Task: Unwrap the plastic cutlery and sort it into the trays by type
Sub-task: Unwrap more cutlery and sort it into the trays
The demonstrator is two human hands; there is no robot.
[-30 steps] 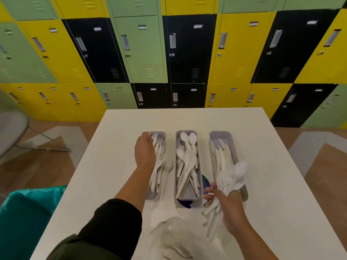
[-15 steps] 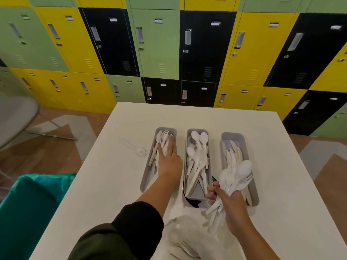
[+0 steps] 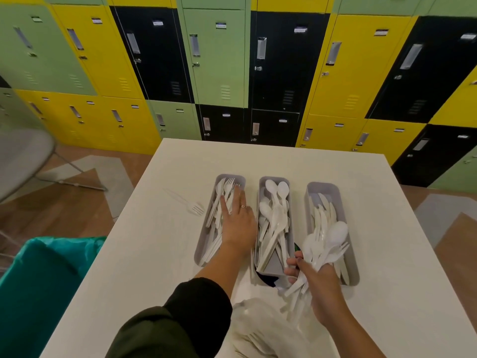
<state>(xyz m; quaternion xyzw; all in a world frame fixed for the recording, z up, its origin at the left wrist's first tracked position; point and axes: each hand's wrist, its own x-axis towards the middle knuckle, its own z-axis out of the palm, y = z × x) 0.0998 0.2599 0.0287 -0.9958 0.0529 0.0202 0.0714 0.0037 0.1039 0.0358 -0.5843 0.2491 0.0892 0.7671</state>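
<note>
Three trays (image 3: 333,188), sorting half done.
Left hand (image 3: 237,223) flat, empty, on forks (image 3: 227,187); right hand (image 3: 322,285) clenching mixed cutlery bundle (image 3: 327,241) — could slip, scatter.

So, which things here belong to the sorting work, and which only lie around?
Job: fork tray, spoon tray, knife tray, loose fork, cutlery bundle in right hand, left hand, plastic wrap.
Lying about: teal bin, chair, lockers.
</note>
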